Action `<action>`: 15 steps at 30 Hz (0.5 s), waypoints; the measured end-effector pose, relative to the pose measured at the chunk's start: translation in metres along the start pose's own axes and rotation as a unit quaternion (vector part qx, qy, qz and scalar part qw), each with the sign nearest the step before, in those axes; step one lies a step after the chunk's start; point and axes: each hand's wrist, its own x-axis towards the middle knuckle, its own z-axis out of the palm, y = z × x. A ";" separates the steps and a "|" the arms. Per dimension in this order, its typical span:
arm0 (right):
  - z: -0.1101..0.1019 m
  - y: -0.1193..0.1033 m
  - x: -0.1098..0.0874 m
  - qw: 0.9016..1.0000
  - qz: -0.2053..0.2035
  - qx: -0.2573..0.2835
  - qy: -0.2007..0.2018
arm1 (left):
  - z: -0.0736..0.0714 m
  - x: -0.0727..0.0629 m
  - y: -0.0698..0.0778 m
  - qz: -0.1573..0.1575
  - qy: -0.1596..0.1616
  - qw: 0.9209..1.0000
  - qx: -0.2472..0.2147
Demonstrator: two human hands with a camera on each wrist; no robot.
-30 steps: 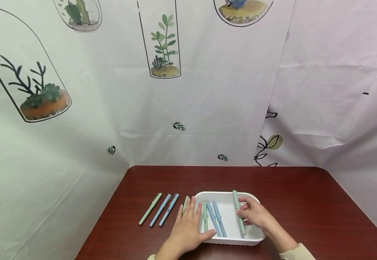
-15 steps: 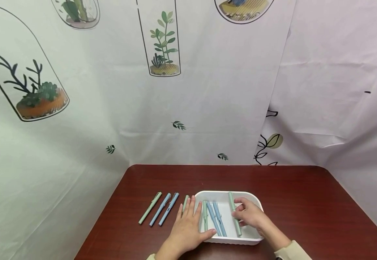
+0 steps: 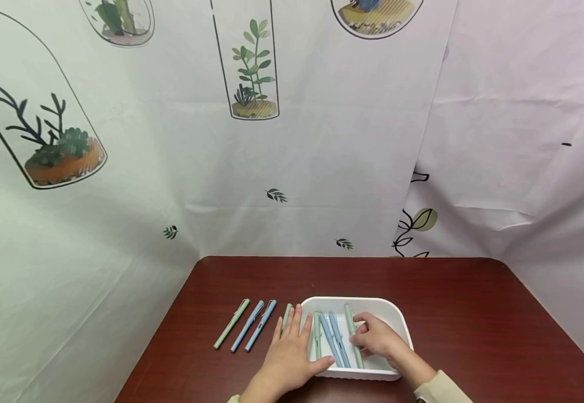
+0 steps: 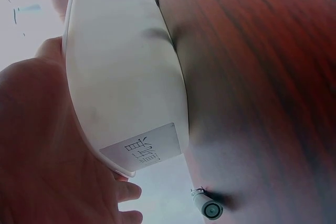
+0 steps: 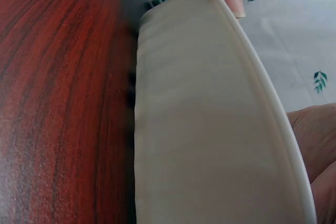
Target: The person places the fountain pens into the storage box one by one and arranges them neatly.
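A white plastic tray [image 3: 401,320] stands on the table near its front. My right hand [image 3: 381,337] reaches inside and pinches a light green pen [image 3: 349,315] between thumb and fingers, lengthwise and low over the tray floor. To its left lie two blue pens [image 3: 339,338] and another green pen [image 3: 317,330]. My left hand [image 3: 290,358] rests on the tray's left rim with fingers straight and spread. Under those fingers a green pen [image 3: 288,313] on the table is partly hidden. In the left wrist view the palm lies along the tray wall [image 4: 126,72].
Left of the tray, a green pen [image 3: 232,324] and two blue pens [image 3: 255,324] lie side by side on the dark red wooden table [image 3: 453,291]. A patterned white cloth [image 3: 322,168] hangs behind the table. The tray bears a printed label [image 4: 140,148].
My right hand has moved left and lowered the green pen from the tray's right part to beside the blue pens. My left hand has stayed in place.
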 end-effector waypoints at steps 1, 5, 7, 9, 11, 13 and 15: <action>0.001 0.000 0.000 1.000 0.001 -0.001 0.001 | 0.000 0.000 0.000 0.000 0.000 1.000 0.001; 0.006 0.001 0.001 1.000 0.006 -0.012 0.007 | 0.000 -0.001 0.000 0.002 0.001 1.000 0.000; 0.007 0.001 0.001 1.000 0.008 -0.018 0.010 | 0.001 -0.001 0.000 0.002 0.002 1.000 -0.002; 0.008 0.000 0.000 0.999 0.010 -0.028 0.013 | 0.001 -0.002 0.000 0.003 0.001 1.000 -0.004; 0.009 0.000 0.000 0.999 0.012 -0.038 0.015 | 0.001 -0.002 0.000 0.003 0.002 1.000 -0.003; 0.009 0.000 0.000 0.999 0.016 -0.044 0.014 | 0.001 -0.002 -0.001 0.003 0.002 1.000 -0.003; 0.010 -0.001 0.002 0.999 0.021 -0.048 0.012 | 0.000 -0.001 -0.001 0.003 0.003 1.000 -0.002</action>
